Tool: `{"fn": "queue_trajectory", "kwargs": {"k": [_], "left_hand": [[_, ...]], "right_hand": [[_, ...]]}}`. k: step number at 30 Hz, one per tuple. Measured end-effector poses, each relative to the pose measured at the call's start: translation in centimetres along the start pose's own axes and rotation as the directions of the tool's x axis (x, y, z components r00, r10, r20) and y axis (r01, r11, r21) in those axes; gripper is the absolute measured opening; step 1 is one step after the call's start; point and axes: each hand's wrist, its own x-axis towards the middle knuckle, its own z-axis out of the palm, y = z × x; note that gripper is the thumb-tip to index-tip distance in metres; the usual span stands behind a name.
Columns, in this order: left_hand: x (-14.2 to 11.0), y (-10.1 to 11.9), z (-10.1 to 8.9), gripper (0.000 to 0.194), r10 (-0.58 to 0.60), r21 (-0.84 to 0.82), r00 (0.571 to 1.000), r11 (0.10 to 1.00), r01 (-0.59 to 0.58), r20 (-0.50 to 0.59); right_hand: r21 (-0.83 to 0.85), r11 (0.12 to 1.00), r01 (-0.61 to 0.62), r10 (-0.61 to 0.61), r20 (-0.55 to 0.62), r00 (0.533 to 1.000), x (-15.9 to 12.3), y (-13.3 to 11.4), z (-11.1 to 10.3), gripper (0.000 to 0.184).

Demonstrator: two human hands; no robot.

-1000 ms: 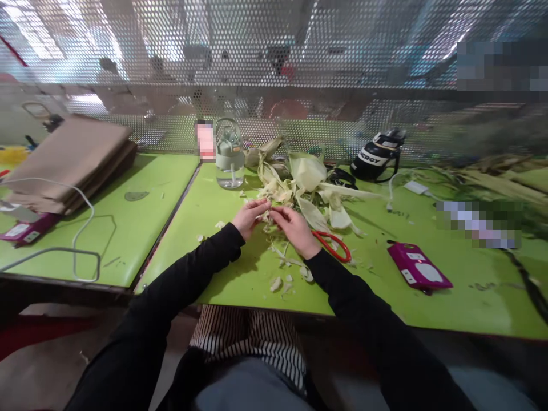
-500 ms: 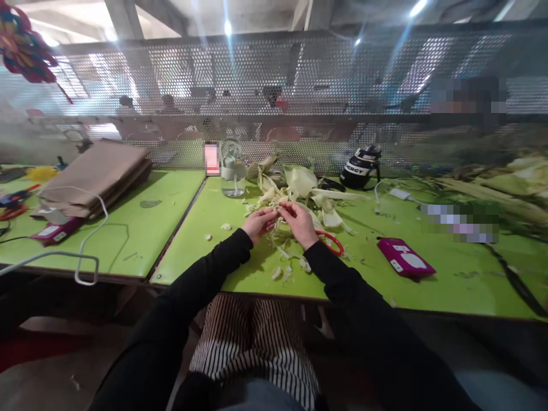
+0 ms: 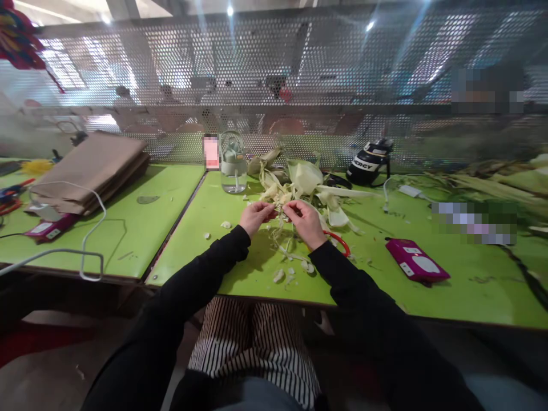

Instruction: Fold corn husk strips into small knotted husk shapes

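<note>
My left hand [image 3: 257, 217] and my right hand [image 3: 305, 220] come close together over the green table, fingertips pinched. Whatever small thing lies in their fingers blends with the pale scraps around it, and I cannot make it out. Just behind them is a heap of pale, dry-looking corn husks [image 3: 305, 176]. Thin husk strips [image 3: 282, 246] trail below the fingers. Partly covered by my right wrist, a red-orange loop [image 3: 342, 244], perhaps a scissors handle, lies on the table.
A clear water bottle [image 3: 233, 171] and a phone [image 3: 211, 153] stand at the back. To the right are a black bottle [image 3: 370, 162], a magenta power strip [image 3: 417, 261] and more husks [image 3: 520, 181]. Brown paper bags [image 3: 92, 165] and a white cable [image 3: 92, 265] lie left. A perforated screen [image 3: 257, 63] rises behind.
The view has shifted slightly, with the screen and bottles sitting a little higher. My hands have moved slightly apart, still pinched at the same spot before the husks.
</note>
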Motion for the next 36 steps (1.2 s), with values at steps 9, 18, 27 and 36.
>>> {"fn": "queue_trajectory", "kwargs": {"k": [9, 18, 27, 36], "left_hand": [[-0.17, 0.61, 0.22, 0.016, 0.070, 0.102, 0.997, 0.993, -0.065, -0.040], [-0.47, 0.57, 0.20, 0.018, 0.096, 0.127, 0.993, 0.988, -0.087, -0.063], [-0.71, 0.48, 0.09, 0.019, 0.089, 0.117, 0.994, 0.990, -0.081, -0.066], [-0.32, 0.21, -0.03, 0.015, 0.048, 0.082, 0.996, 0.996, -0.042, -0.081]], "right_hand": [[-0.027, 1.000, 0.000, 0.000, -0.022, 1.000, 0.03, 0.23, 0.07, 0.023], [-0.046, 0.999, 0.021, -0.022, -0.018, 1.000, -0.24, -0.18, -0.07, 0.022], [-0.069, 0.997, 0.028, -0.031, -0.042, 0.999, -0.54, -0.15, -0.12, 0.019], [-0.087, 0.996, 0.022, -0.027, -0.060, 0.998, -0.47, 0.37, 0.04, 0.017]]}}
